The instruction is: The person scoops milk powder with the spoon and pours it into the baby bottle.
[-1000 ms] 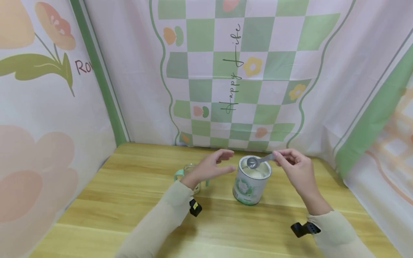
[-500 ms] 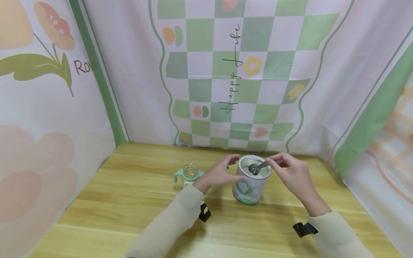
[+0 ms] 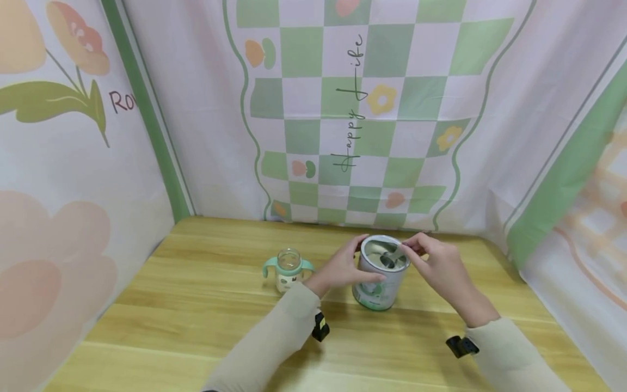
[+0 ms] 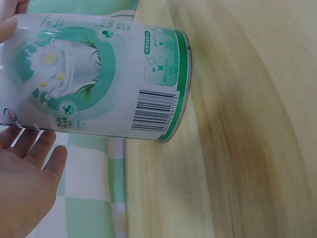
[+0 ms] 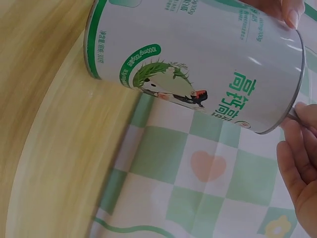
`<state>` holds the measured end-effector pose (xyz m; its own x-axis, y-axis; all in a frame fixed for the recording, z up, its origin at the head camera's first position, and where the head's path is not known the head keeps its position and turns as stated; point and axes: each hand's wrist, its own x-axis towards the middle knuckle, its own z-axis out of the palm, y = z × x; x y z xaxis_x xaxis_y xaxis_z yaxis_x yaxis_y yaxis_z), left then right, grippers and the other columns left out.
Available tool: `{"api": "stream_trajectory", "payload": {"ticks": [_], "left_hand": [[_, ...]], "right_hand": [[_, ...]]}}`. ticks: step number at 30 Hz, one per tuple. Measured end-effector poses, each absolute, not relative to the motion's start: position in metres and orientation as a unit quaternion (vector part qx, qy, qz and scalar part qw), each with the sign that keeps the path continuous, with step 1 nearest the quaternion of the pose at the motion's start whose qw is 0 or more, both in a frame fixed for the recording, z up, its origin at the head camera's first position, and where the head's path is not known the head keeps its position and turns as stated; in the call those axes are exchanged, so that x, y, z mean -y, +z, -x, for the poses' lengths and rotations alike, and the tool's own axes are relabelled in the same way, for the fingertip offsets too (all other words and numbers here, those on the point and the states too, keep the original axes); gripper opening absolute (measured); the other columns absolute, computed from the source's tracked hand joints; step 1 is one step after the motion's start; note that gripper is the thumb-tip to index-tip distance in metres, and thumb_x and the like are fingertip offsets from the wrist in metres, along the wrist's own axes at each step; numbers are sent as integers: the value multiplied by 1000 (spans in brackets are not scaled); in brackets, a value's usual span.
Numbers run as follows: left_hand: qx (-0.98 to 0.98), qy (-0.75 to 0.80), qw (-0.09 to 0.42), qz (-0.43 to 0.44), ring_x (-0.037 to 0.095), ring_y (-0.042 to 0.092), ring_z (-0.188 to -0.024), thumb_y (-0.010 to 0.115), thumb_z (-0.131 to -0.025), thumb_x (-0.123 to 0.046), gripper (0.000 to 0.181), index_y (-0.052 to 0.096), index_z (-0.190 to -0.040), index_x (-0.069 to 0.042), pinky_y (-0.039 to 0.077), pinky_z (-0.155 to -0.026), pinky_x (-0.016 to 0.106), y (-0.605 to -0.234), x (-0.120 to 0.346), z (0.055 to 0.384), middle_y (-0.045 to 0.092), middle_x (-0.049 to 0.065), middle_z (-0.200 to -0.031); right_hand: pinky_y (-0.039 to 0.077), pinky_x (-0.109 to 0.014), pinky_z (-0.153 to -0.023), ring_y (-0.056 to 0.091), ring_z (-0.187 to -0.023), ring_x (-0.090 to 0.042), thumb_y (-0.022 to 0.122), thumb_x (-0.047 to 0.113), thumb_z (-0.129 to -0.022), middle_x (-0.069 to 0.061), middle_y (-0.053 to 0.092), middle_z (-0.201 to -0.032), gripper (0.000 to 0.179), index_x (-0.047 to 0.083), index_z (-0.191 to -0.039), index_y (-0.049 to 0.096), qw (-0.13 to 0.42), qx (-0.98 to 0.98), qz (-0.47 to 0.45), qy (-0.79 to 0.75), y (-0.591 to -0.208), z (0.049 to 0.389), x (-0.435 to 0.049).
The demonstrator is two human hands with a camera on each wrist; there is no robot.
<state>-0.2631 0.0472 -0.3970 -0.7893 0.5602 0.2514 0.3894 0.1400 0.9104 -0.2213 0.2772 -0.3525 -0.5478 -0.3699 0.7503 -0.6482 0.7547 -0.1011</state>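
Note:
An open milk powder can [image 3: 374, 299], white with green print, stands upright on the table. In the head view my left hand [image 3: 343, 267] holds its left side, thumb on the front near the rim. In the left wrist view the fingers of that left hand [image 4: 25, 183] lie along the can's side [image 4: 124, 74]. My right hand [image 3: 443, 267] pinches the handle of a grey measuring spoon [image 3: 388, 261], whose bowl is inside the can's mouth over pale powder. The right wrist view shows the right hand [image 5: 307, 153] at the can's rim; most of the spoon is hidden there.
Left of the can stands a clear baby bottle [image 3: 289, 270] with mint-green handles and no cap, partly behind my left forearm. A wooden table [image 3: 186, 305] bears both. Behind it hangs a green-and-white checked curtain [image 3: 343, 136].
My left hand has moved right, from beside the can onto its side. The right hand has lowered the spoon from the rim into the can. More of the bottle now shows.

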Motion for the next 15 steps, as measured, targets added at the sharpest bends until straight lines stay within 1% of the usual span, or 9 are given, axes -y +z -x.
{"api": "stream_trajectory", "payload": {"ticks": [2, 5, 9, 15], "left_hand": [[-748, 578, 75, -317, 24, 50, -127, 90, -78, -29, 81, 45, -145, -23, 40, -106, 48, -398, -48, 263, 55, 3, -136], [-742, 584, 79, -319, 18, 52, -122, 89, -79, -29, 80, 45, -145, -23, 41, -102, 43, -397, -49, 261, 55, 5, -137], [-732, 594, 83, -322, 12, 54, -115, 88, -80, -26, 78, 44, -145, -21, 45, -97, 37, -396, -51, 258, 54, 10, -137], [-732, 603, 85, -306, 26, 55, -122, 88, -80, -23, 85, 39, -149, -19, 44, -98, 34, -400, -53, 258, 52, 13, -139]], "right_hand": [[51, -26, -53, 64, -65, -13, 84, -1, -77, 3, 68, -76, 21, 8, -89, 69, 374, 858, -304, 179, -352, 222, -276], [51, -30, -52, 64, -66, -14, 85, -1, -74, 3, 67, -76, 23, 8, -88, 69, 371, 856, -319, 168, -352, 222, -274], [51, -30, -52, 63, -67, -13, 85, -1, -75, 4, 66, -76, 23, 10, -86, 69, 355, 858, -334, 164, -351, 222, -272], [50, -25, -51, 59, -65, -9, 84, -3, -76, 5, 64, -75, 24, 11, -84, 67, 320, 863, -353, 168, -348, 222, -269]]}}
